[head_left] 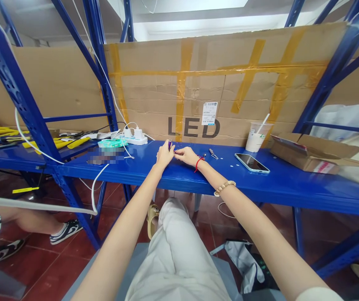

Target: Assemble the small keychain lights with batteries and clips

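1. Smooth blue table; flat, taped cardboard behind.
2. My left hand holds a small, slim purple piece among its fingers.
3. My right hand, fingers narrow, sits just beside it; I cannot tell its grip.

Over the blue bench, the left hand has its fingers closed round a small purple object, and the right hand meets it, whatever its fingertips pinch being too small to make out. Right of the hands lie a metal clasp and a phone, with a cup and an open carton beyond.
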`<state>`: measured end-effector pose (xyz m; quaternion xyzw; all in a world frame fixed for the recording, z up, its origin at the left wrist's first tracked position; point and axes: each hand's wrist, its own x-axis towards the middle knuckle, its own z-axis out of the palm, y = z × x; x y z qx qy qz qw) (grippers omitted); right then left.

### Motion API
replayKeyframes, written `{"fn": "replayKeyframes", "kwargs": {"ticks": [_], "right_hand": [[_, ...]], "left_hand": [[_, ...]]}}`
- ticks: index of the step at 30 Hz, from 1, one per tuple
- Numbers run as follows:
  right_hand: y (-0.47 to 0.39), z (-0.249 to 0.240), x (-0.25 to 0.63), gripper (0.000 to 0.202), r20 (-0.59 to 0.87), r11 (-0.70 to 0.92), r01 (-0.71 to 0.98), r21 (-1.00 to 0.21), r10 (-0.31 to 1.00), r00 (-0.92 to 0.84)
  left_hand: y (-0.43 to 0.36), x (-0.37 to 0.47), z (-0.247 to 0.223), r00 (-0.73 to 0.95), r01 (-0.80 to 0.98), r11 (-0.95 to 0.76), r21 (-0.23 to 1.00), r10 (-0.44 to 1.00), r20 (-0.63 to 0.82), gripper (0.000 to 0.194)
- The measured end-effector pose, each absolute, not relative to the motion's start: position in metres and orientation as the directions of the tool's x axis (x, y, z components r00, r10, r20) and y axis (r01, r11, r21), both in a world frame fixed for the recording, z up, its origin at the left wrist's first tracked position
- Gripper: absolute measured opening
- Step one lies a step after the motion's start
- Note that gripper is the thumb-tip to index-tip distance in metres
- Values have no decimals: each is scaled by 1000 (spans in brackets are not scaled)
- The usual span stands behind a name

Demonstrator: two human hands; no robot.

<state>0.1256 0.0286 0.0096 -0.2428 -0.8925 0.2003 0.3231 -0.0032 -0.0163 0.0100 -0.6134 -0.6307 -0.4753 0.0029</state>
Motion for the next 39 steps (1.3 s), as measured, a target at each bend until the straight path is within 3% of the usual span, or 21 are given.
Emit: {"fn": "replayKeyframes", "kwargs": {"ticks": [10,17,22,31,39], "right_hand": [[38,7,124,27,573,841,369,-396,540,-616],[48,10,130,27,679,814,470,-342,559,-476],[44,15,135,32,743,773,545,-325,565,-359],[31,16,133,33,706,702,655,-281,613,-354],[28,17,132,32,640,668,703,-246,656,-399]], "left_hand": [[-21,0,13,-253,841,-94,533,803,540,24],[-21,1,11,-262,822,-43,568,857,444,44],[-17,1,8,-143,850,-105,517,898,417,38],[-23,8,11,-66,942,-96,321,887,457,33],[-26,7,13,-115,968,-2,252,886,449,37]]}}
